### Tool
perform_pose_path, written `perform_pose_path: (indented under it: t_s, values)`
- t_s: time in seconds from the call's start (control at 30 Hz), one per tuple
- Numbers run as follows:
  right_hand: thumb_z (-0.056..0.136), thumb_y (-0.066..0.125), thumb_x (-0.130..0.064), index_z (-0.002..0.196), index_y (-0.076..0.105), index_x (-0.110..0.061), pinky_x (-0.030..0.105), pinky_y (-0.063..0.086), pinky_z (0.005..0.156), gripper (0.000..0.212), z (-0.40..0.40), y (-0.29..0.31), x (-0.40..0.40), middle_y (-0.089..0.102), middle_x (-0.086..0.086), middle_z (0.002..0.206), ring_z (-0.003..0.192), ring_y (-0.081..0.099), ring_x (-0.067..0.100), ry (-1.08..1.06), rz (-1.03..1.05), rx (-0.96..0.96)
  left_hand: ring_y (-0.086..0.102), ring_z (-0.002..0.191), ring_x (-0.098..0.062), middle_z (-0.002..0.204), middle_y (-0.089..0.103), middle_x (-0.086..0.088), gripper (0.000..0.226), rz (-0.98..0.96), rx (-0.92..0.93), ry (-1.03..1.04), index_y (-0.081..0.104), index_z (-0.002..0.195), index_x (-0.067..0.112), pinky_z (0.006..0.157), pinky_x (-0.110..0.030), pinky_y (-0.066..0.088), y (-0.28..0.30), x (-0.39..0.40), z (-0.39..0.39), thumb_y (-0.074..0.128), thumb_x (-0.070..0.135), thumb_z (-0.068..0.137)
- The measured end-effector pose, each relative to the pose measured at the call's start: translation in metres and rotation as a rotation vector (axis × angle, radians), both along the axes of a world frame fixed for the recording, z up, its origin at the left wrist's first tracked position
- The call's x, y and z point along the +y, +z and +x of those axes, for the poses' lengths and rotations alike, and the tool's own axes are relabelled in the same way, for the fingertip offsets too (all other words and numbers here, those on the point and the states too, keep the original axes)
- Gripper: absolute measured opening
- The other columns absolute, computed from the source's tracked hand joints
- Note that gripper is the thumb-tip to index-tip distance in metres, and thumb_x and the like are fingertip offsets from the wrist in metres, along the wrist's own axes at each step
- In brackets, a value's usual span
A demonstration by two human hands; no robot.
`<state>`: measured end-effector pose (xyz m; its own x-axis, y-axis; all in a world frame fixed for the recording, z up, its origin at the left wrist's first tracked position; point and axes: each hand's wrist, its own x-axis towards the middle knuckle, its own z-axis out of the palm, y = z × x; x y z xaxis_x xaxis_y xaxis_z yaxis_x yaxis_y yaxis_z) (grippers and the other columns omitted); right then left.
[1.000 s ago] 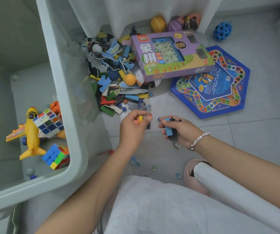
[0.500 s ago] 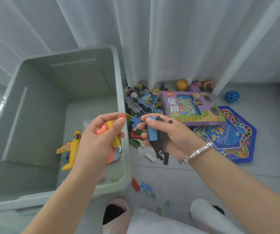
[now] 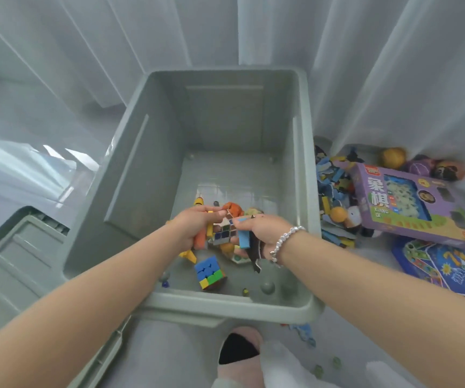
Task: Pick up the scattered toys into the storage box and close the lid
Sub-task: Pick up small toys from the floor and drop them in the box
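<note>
Both hands are over the open storage box (image 3: 304,191). The left hand (image 3: 194,228) grips an orange piece (image 3: 201,241) and a yellow piece (image 3: 210,230). The right hand (image 3: 259,233) grips a blue block (image 3: 244,240) plus a dark flat piece (image 3: 255,254) hanging below it. On the box floor: two puzzle cubes (image 3: 210,273), a yellow toy plane, an orange toy. The lid (image 3: 15,264) lies left of the box. On the floor to the right are the loose toy pile (image 3: 335,197), a purple game box (image 3: 405,204) and a blue game board (image 3: 447,261).
</note>
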<state>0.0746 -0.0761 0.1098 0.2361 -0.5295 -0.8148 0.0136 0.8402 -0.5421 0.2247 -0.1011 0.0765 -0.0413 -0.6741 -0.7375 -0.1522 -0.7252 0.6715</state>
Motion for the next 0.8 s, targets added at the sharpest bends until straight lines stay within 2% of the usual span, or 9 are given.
perform_pose_path:
  t_s: [0.07,0.13,0.2,0.27,0.37,0.5,0.6,0.67,0.8]
  values:
    - [0.087,0.062,-0.020,0.109,0.057,-0.008,0.043,0.055,0.074,0.026,0.004,-0.010,-0.005,0.062,0.015,0.100,0.085,0.064,0.024,0.070,-0.034,0.148,0.058,0.075,-0.014,0.094,0.063,-0.005,0.021,0.030,-0.079,-0.090,0.062,0.107,0.012,0.059,-0.024,0.046,-0.012,-0.002,0.009,0.065,0.018,0.088]
    - [0.085,0.064,-0.026,0.115,0.057,-0.006,0.042,0.051,0.092,0.037,0.006,-0.013,-0.008,0.061,0.014,0.115,0.105,0.061,0.028,0.195,-0.108,0.335,0.060,0.080,-0.014,0.102,0.063,-0.005,0.024,0.050,-0.136,-0.142,0.063,0.107,0.013,0.068,-0.028,0.047,-0.020,-0.004,0.014,0.067,0.022,0.085]
    - [0.088,0.061,-0.028,0.118,0.056,-0.004,0.036,0.047,0.097,0.038,0.005,-0.010,-0.007,0.059,0.011,0.115,0.110,0.058,0.025,0.260,-0.138,0.471,0.060,0.091,-0.019,0.108,0.062,-0.005,0.029,0.067,-0.194,-0.154,0.064,0.109,0.016,0.076,-0.033,0.049,-0.025,-0.005,0.017,0.069,0.026,0.083]
    - [0.090,0.057,-0.026,0.120,0.053,-0.003,0.033,0.047,0.096,0.038,0.004,-0.010,-0.008,0.058,0.012,0.118,0.108,0.056,0.023,0.280,-0.153,0.509,0.058,0.103,-0.025,0.112,0.061,-0.007,0.030,0.085,-0.261,-0.163,0.064,0.108,0.018,0.081,-0.037,0.050,-0.027,-0.006,0.016,0.071,0.030,0.081]
    - [0.092,0.055,-0.021,0.127,0.047,-0.002,0.038,0.045,0.100,0.041,0.004,-0.006,-0.007,0.052,0.013,0.129,0.116,0.053,0.026,0.270,-0.134,0.490,0.061,0.100,-0.020,0.117,0.062,-0.005,0.022,0.100,-0.262,-0.161,0.064,0.104,0.019,0.073,-0.031,0.048,-0.026,-0.004,0.013,0.069,0.027,0.084]
    - [0.092,0.054,-0.018,0.123,0.048,-0.005,0.042,0.048,0.095,0.035,0.005,-0.006,-0.007,0.052,0.014,0.128,0.114,0.054,0.029,0.173,-0.083,0.396,0.065,0.089,-0.012,0.115,0.065,-0.004,0.018,0.065,-0.194,-0.163,0.062,0.105,0.019,0.065,-0.024,0.050,-0.018,-0.002,0.009,0.064,0.023,0.088]
    - [0.091,0.054,-0.013,0.118,0.049,-0.006,0.035,0.053,0.078,0.028,0.001,0.005,-0.001,0.052,0.013,0.125,0.106,0.054,0.026,0.032,-0.046,0.221,0.066,0.092,-0.013,0.113,0.066,-0.003,0.021,-0.042,-0.146,-0.164,0.062,0.108,0.016,0.078,-0.028,0.051,-0.003,0.001,0.003,0.061,0.026,0.090]
    - [0.093,0.050,-0.009,0.120,0.053,-0.008,0.031,0.051,0.082,0.027,-0.010,0.021,0.009,0.056,0.011,0.117,0.105,0.055,0.022,0.016,-0.119,0.120,0.067,0.092,-0.013,0.108,0.068,-0.003,0.021,-0.147,-0.115,-0.148,0.063,0.108,0.015,0.080,-0.026,0.052,0.013,0.006,-0.005,0.057,0.028,0.092]
    - [0.094,0.050,-0.012,0.101,0.062,-0.020,0.027,0.055,0.083,0.016,-0.054,0.063,0.037,0.066,0.002,0.104,0.096,0.066,0.012,0.040,-0.399,0.087,0.068,0.091,-0.015,0.100,0.070,-0.002,0.016,-0.347,-0.065,-0.154,0.065,0.101,0.018,0.082,-0.026,0.053,0.052,0.029,-0.024,0.053,0.026,0.094]
